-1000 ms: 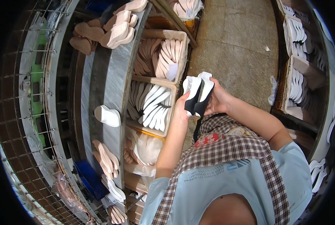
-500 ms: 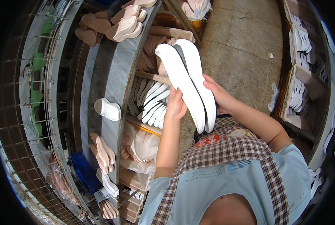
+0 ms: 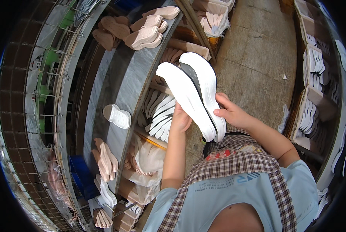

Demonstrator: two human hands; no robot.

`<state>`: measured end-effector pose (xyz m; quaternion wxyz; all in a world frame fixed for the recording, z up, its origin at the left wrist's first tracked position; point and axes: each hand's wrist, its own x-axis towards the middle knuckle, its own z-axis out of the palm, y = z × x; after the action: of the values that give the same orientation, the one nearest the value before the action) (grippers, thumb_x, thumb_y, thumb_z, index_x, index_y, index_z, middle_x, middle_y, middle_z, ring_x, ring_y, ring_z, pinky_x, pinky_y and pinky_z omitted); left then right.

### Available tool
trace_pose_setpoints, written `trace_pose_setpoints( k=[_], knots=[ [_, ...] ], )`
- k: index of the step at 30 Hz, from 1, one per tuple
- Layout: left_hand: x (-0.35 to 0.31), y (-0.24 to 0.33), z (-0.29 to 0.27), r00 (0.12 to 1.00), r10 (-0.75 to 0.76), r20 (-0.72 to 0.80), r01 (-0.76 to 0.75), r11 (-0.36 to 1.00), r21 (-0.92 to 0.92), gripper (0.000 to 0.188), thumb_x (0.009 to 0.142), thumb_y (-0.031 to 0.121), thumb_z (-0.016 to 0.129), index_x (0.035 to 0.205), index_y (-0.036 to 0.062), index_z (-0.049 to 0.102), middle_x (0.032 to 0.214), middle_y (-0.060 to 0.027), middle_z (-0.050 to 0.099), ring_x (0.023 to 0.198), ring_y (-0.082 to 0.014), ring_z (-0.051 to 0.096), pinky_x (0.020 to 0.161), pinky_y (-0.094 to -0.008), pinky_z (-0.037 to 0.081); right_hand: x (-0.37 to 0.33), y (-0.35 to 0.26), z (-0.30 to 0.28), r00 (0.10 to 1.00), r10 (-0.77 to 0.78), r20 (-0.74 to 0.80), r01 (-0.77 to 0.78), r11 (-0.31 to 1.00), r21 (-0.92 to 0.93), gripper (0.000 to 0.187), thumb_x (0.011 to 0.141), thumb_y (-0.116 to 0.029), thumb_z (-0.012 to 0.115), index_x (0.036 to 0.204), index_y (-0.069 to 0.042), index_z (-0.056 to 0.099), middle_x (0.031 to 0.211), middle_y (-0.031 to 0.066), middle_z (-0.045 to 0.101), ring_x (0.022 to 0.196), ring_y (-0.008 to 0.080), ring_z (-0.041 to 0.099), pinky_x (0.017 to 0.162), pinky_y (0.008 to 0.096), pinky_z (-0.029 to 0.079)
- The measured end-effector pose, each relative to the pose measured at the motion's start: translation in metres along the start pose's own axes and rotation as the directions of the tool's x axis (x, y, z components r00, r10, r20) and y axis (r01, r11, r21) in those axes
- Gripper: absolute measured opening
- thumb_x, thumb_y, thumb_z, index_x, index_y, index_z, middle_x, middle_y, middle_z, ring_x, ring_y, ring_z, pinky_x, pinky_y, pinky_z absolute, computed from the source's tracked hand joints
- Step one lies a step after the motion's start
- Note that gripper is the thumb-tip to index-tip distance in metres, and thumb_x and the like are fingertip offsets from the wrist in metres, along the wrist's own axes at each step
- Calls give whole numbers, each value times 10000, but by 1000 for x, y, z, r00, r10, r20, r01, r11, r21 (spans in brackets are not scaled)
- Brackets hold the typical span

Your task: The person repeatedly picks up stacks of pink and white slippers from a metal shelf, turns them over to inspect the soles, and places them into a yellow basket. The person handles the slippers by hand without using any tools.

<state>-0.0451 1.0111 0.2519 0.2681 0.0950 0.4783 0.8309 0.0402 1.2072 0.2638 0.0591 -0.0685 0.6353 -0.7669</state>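
In the head view I have two long soles [image 3: 188,98] held up to the right of the table [image 3: 122,79], apart from it. They are white, tilted side by side, with a dark strip showing between them. My right grip [image 3: 232,111] pinches the right one at its outer edge, thumb laid on the white side. My left grip [image 3: 182,118] is on the side nearer the table, against the left one; its fingers pass out of sight behind, so I cannot tell how far they are closed.

A lone insole [image 3: 117,116] lies on the middle of the table. Pink pieces [image 3: 145,36] are stacked at the table's far end, and more pink ones [image 3: 105,159] lie toward its near end. Just beside the table on the right, a row of white pieces [image 3: 161,121] stands packed together, with a pale bag [image 3: 149,152] nearer me. Left of the table's near end sits a blue bin [image 3: 81,174].
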Motion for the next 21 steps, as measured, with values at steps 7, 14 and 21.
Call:
trace_pose_setpoints(
  k=[7, 14, 21],
  knots=[
    [2, 9, 5, 998, 7, -59, -4, 999, 49, 409, 864, 81, 609, 1242, 27, 465, 1198, -101, 559, 1057, -212, 582, 877, -341, 506, 5, -9, -6, 992, -103, 70, 105, 994, -22, 572, 875, -244, 580, 1351, 5, 383, 1316, 150, 333, 1277, 269, 298, 1081, 389, 238],
    [3, 38, 37, 965, -223, -139, 183, 950, -252, 320, 903, 224, 561, 1122, -10, 567, 925, -102, 664, 737, -182, 670, 613, -280, 575, 42, -31, -37, 934, -286, 215, 325, 929, -175, 265, 865, -50, 516, 1106, -43, 627, 1420, 113, 389, 1305, 275, 362, 1070, 390, 294],
    [-12, 10, 27, 997, -71, 10, 72, 975, -211, 407, 984, 237, 365, 1334, 31, 342, 1223, -136, 499, 1096, -212, 555, 860, -297, 536, 28, -50, 11, 822, -490, 290, 569, 711, -413, 330, 866, -205, 580, 1158, -53, 596, 1405, 144, 387, 1275, 317, 354, 1050, 415, 291]
  ],
)
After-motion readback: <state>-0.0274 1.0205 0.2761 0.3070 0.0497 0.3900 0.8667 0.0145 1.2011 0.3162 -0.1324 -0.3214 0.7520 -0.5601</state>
